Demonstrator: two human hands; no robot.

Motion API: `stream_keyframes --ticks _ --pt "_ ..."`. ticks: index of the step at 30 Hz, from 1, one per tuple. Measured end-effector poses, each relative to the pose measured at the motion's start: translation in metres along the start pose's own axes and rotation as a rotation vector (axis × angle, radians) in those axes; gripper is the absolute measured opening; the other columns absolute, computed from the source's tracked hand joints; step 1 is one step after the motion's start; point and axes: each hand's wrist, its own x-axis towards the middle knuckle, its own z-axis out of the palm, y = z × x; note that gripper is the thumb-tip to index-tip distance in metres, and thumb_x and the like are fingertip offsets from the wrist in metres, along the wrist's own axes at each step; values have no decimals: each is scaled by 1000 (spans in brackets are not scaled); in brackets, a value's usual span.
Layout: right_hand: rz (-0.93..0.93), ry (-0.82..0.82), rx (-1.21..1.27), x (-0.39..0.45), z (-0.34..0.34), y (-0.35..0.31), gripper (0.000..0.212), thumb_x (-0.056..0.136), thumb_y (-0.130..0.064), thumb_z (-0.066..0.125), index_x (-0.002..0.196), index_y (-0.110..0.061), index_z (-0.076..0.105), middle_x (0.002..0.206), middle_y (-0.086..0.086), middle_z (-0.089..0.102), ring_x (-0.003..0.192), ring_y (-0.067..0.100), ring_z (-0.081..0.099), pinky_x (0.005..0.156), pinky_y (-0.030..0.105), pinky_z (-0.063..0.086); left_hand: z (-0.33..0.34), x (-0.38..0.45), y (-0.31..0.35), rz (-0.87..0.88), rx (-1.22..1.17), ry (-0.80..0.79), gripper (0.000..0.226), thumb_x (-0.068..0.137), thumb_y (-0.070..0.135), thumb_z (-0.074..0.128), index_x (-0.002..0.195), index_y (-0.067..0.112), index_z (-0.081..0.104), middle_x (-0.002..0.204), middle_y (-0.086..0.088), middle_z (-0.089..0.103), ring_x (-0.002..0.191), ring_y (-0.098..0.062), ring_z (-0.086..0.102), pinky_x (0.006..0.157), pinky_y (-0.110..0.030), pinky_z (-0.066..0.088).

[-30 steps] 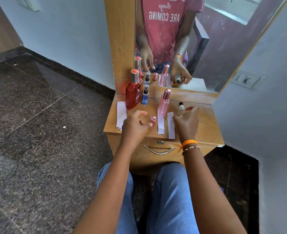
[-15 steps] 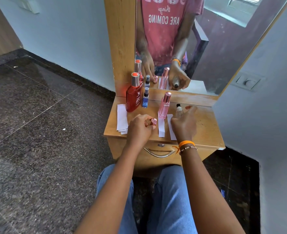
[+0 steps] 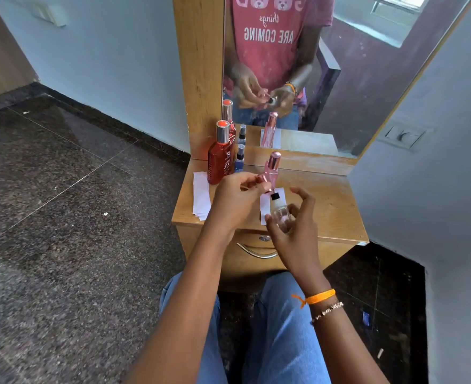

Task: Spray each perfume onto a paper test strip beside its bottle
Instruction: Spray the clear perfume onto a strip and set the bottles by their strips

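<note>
Holding a small clear bottle (image 3: pixel 280 214) just right of the frame's centre, the right hand (image 3: pixel 298 231) curls its thumb and fingers round the glass body, the black sprayer on top bare and pointing up and left. The left hand (image 3: pixel 237 200) sits close beside it, fingertips pinching a small pink cap (image 3: pixel 264 180) next to that sprayer. My reading is that the cap belongs to this bottle and the step in hand is the moment around spraying; whether the cap is coming off or going on I cannot tell. If the spray is not yet done, the next move calls for aiming the nozzle at the white test strip (image 3: pixel 266 206) lying on the wooden dresser top (image 3: pixel 331 206) directly under the hands, then pressing the sprayer with a free finger.

The clear bottle looks nearly empty, perhaps a little liquid at the bottom. Behind the hands a tall pink bottle (image 3: pixel 271 170) stands capped. Further left stand a red bottle (image 3: pixel 219 162), full of red liquid, and a small blue bottle (image 3: pixel 239 162), with a stack of spare strips (image 3: pixel 201 198) beside them.
</note>
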Motion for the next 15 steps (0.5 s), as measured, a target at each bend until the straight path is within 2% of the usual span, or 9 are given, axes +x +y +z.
stream_keyframes --ticks 2,6,7,9,10,12,13,15 --pt "-23 -28 31 2 2 -3 69 81 -5 65 134 -29 28 79 7 59 56 19 60 55 47 54 3 -4 2 -27 12 -71 14 85 21 65 96 15 70 83 8 66 80 -4 58 70 -19 43" --pt "-103 -101 13 5 2 -2 77 84 -3 62 140 -41 25 96 3 65 65 7 60 57 35 53 2 -8 4 -48 37 -154 16 85 20 65 99 15 71 88 1 70 87 -13 64 76 -26 49" --pt "-115 -130 11 4 2 0 75 84 -2 60 139 -42 27 99 -3 63 67 0 57 59 29 49 0 -8 5 -41 48 -172 16 84 19 66 98 15 71 89 -2 71 87 -14 65 77 -27 49" --pt "-115 -160 14 3 1 3 68 85 0 57 133 -43 33 87 -16 55 62 -4 50 61 22 43 -5 -8 5 -18 50 -218 14 83 19 66 95 15 72 90 -4 71 86 -11 63 78 -26 47" --pt "-104 -154 13 3 0 3 67 85 1 56 129 -45 33 80 -15 52 58 -2 48 58 24 43 -7 -8 4 -17 44 -232 13 85 20 65 96 17 71 92 -1 71 86 -8 61 78 -25 45" --pt "-49 -124 66 4 -2 1 63 85 -2 56 124 -46 34 71 0 52 52 4 43 50 27 41 -9 -9 0 -45 24 -229 16 90 25 57 102 23 69 95 6 67 87 -5 57 77 -23 42" --pt "-5 -108 149 4 -4 -2 54 86 -8 55 122 -43 36 71 5 51 51 9 43 48 26 40 -10 -9 -3 -62 6 -223 19 93 24 53 106 24 67 95 8 64 87 -5 56 77 -24 41" --pt "87 -68 355 7 -8 -5 35 88 -23 50 117 -41 42 78 2 51 60 14 48 53 28 43 -10 -10 -10 -85 10 -243 23 94 20 50 112 26 63 102 7 63 93 -7 56 82 -24 42"
